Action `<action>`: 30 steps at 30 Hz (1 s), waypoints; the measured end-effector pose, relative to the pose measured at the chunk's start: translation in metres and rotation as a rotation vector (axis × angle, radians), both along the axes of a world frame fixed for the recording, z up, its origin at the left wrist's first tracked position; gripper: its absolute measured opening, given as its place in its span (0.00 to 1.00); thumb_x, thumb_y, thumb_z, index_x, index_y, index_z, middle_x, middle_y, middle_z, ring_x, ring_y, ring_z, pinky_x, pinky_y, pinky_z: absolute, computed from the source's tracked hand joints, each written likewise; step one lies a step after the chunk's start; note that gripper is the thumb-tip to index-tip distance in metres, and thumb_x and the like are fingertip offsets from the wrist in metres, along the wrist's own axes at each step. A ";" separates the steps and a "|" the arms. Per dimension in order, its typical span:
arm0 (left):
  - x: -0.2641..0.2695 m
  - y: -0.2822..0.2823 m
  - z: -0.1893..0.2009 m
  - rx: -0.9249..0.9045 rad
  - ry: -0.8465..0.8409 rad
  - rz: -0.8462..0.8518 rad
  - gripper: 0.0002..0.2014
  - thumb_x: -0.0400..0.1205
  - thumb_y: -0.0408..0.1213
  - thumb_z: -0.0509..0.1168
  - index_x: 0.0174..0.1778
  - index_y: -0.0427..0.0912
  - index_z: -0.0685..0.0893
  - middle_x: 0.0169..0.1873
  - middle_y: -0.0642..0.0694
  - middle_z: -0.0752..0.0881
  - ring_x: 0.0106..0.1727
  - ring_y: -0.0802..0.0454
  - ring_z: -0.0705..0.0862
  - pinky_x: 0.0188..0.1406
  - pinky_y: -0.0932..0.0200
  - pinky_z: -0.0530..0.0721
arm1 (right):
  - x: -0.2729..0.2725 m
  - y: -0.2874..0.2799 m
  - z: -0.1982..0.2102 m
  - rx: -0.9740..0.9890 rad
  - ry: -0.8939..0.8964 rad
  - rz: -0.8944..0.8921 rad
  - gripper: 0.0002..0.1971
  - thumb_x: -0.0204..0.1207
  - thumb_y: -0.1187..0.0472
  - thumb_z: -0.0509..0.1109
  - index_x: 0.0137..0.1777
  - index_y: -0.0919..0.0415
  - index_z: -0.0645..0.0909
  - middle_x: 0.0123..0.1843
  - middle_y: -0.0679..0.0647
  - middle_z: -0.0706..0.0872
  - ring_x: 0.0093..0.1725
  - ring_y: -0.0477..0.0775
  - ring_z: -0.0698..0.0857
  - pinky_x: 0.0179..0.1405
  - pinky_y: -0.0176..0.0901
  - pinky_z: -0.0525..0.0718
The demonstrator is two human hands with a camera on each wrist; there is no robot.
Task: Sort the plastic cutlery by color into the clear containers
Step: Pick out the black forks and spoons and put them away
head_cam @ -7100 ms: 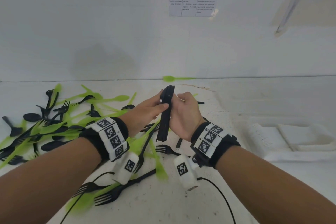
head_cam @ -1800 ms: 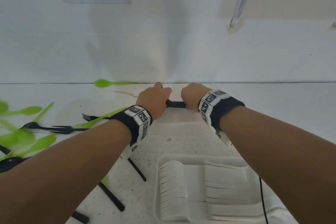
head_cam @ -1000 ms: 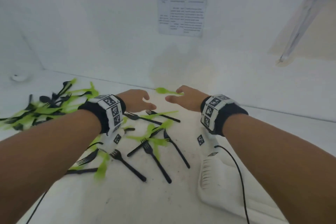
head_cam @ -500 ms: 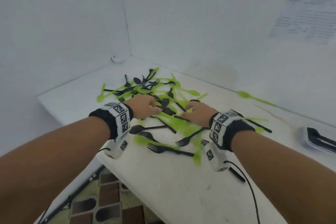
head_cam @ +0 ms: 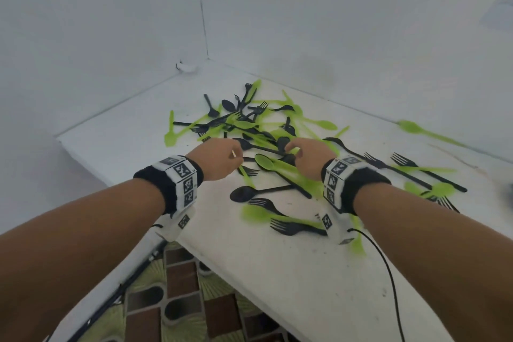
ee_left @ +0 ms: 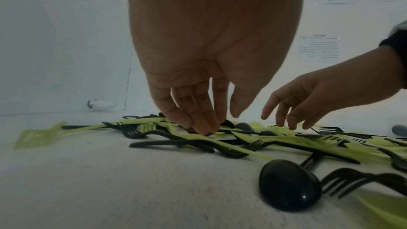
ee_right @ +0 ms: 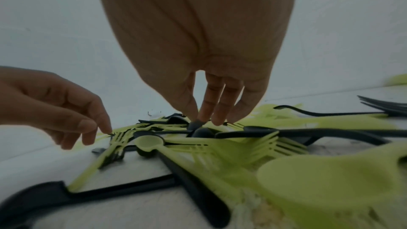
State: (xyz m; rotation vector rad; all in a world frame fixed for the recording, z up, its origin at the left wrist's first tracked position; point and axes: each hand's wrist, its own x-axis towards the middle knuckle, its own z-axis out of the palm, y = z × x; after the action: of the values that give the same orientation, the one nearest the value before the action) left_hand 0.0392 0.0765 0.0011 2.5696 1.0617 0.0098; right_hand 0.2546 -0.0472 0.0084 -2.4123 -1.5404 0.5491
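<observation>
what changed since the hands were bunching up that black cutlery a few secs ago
The black bundle has left the hands; by half a second ago black pieces lay in a clear container at the right. Both hands swung back left to the mixed pile. Now the left hand and right hand reach down with fingertips on pieces, nothing lifted yet. The green and black scatter on the table looks unchanged.

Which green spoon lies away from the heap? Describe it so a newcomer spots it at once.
Start at the white table and follow its far edge along the right-hand wall. Past the mixed pile, a lone green spoon lies by the wall, touching no other cutlery, bowl toward the pile.
</observation>
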 end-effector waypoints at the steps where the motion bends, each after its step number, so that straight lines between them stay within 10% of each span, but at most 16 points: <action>1: 0.004 0.001 -0.002 0.036 0.012 -0.011 0.11 0.88 0.48 0.61 0.60 0.51 0.84 0.51 0.51 0.88 0.55 0.48 0.85 0.54 0.51 0.83 | 0.004 0.004 -0.001 -0.010 -0.011 0.012 0.21 0.85 0.67 0.60 0.73 0.47 0.80 0.71 0.57 0.82 0.55 0.57 0.85 0.49 0.47 0.85; 7: 0.031 0.016 -0.012 0.337 0.226 -0.119 0.16 0.91 0.42 0.53 0.74 0.47 0.72 0.56 0.43 0.84 0.53 0.40 0.83 0.42 0.48 0.80 | 0.028 0.038 0.002 -0.079 -0.119 0.142 0.24 0.79 0.67 0.70 0.71 0.44 0.80 0.59 0.55 0.80 0.51 0.62 0.84 0.45 0.52 0.84; 16: 0.070 0.037 -0.013 0.296 0.284 -0.258 0.07 0.89 0.45 0.56 0.53 0.46 0.73 0.36 0.48 0.77 0.39 0.43 0.79 0.37 0.50 0.80 | 0.041 0.070 -0.018 -0.097 -0.244 0.210 0.21 0.78 0.67 0.67 0.66 0.43 0.79 0.55 0.55 0.80 0.45 0.61 0.84 0.39 0.48 0.82; 24: 0.078 0.063 -0.005 0.455 0.297 -0.476 0.19 0.86 0.31 0.56 0.72 0.51 0.66 0.31 0.50 0.72 0.29 0.47 0.73 0.25 0.53 0.68 | 0.039 0.081 0.009 0.258 -0.202 0.030 0.16 0.89 0.57 0.60 0.71 0.49 0.84 0.62 0.55 0.85 0.63 0.60 0.83 0.61 0.51 0.79; 27: 0.073 0.076 0.002 0.264 0.064 -0.463 0.01 0.86 0.39 0.57 0.52 0.47 0.71 0.33 0.45 0.80 0.31 0.44 0.77 0.31 0.48 0.77 | 0.035 0.087 0.021 0.410 -0.215 -0.111 0.14 0.89 0.54 0.60 0.67 0.53 0.85 0.58 0.57 0.83 0.58 0.61 0.83 0.58 0.54 0.81; 30: 0.068 0.084 0.009 0.135 -0.080 -0.493 0.08 0.84 0.43 0.60 0.43 0.46 0.69 0.31 0.45 0.79 0.30 0.46 0.78 0.29 0.51 0.74 | 0.028 0.083 0.027 0.567 -0.268 -0.244 0.13 0.89 0.57 0.61 0.64 0.59 0.84 0.58 0.60 0.78 0.52 0.62 0.82 0.53 0.55 0.83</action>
State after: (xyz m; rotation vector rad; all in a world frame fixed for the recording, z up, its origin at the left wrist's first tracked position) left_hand 0.1069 0.1605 0.0098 2.8562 0.3897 0.0598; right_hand 0.2828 0.0358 0.0349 -2.2212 -1.2385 -0.2437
